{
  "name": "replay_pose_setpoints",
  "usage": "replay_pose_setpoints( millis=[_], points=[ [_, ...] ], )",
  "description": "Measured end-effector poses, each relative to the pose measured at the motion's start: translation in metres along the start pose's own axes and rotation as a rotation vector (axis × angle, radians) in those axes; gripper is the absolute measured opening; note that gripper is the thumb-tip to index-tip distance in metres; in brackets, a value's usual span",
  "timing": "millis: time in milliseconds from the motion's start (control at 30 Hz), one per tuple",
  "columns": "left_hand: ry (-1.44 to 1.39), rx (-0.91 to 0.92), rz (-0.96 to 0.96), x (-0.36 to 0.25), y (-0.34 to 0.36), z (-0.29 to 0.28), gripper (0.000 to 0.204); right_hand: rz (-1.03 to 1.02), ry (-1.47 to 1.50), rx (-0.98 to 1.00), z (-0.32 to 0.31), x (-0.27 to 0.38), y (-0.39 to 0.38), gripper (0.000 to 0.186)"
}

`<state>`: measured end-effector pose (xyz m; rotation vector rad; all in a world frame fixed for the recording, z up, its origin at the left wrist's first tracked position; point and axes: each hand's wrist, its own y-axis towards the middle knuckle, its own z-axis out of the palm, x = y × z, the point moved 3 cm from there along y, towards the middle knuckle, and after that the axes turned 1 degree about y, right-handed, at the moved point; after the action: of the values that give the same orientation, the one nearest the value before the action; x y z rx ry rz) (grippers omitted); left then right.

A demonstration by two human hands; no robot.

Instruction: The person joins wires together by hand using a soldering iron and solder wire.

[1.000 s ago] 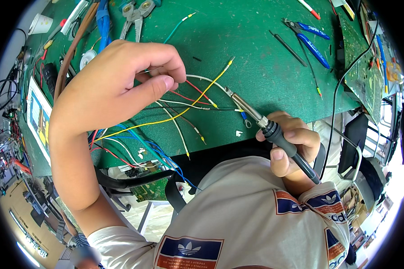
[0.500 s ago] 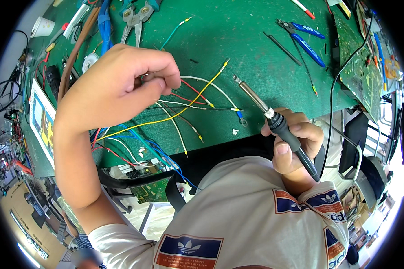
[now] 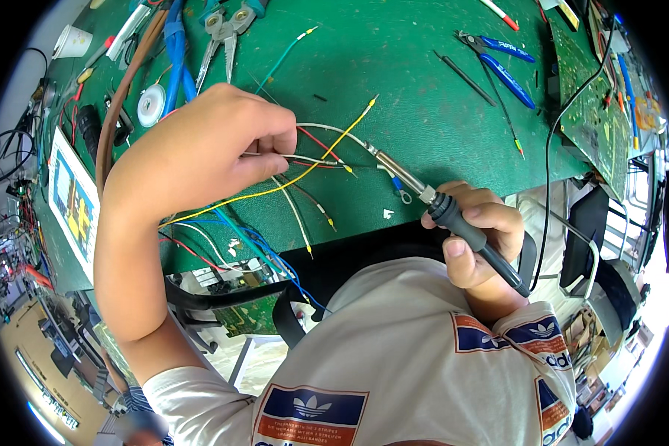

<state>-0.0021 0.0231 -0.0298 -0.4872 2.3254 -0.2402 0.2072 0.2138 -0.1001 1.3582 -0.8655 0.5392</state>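
My right hand (image 3: pixel 483 230) is wrapped round the dark handle of a soldering iron (image 3: pixel 424 190). The iron's metal tip points up and left, over or beside a white wire that ends in a blue ring terminal (image 3: pixel 400 187); contact cannot be told. My left hand (image 3: pixel 230 149) is closed in a pinch on a thin white wire (image 3: pixel 312 159), whose bare end sticks out to the right toward the tip. Around it lie a yellow wire (image 3: pixel 267 198), a red wire (image 3: pixel 321 146) and other wires with ferrule ends. Part of the bundle is hidden under my left wrist.
Blue-handled cutters (image 3: pixel 504 67) lie at the far right, near a green circuit board (image 3: pixel 583 111). Teal-handled pliers (image 3: pixel 230 33) and thick blue cables (image 3: pixel 174 44) lie at the far left. The iron's black cord (image 3: pixel 548 186) runs along the right. A printed sheet (image 3: pixel 74 201) rests at the left edge.
The soldering iron has moved slightly left and down, its tip coming closer to the wires. My left hand has shifted a little, and the wire end it pinches has dropped and straightened.
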Motion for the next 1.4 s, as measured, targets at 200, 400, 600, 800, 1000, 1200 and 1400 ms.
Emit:
replay_pose_setpoints(
  millis=[200, 400, 600, 800, 1000, 1200, 1400],
  points=[
    [-0.094, -0.041, -0.056, 0.013, -0.005, -0.015, 0.008, -0.004, 0.122, -0.073, 0.003, -0.003, 0.013, 0.033],
    [-0.168, -0.013, -0.141, 0.013, -0.005, -0.021, 0.009, 0.225, 0.247, -0.154, 0.01, -0.005, 0.018, 0.032],
    [-0.27, -0.036, -0.206, 0.013, -0.008, -0.02, 0.009, 0.28, 0.373, -0.204, 0.01, -0.012, 0.028, 0.028],
    [-0.205, -0.034, -0.139, 0.015, -0.008, -0.022, 0.01, 0.262, 0.269, -0.159, 0.01, -0.013, 0.024, 0.029],
    [-0.184, -0.074, -0.054, 0.014, -0.008, -0.024, 0.011, 0.382, 0.214, -0.239, 0.019, -0.009, 0.029, 0.03],
    [-0.184, -0.08, -0.051, 0.012, -0.006, -0.022, 0.011, 0.278, 0.148, -0.27, 0.018, -0.015, 0.032, 0.022],
    [-0.192, -0.083, -0.065, 0.014, -0.007, -0.019, 0.011, 0.304, 0.121, -0.303, 0.023, -0.016, 0.032, 0.021]
  ],
)
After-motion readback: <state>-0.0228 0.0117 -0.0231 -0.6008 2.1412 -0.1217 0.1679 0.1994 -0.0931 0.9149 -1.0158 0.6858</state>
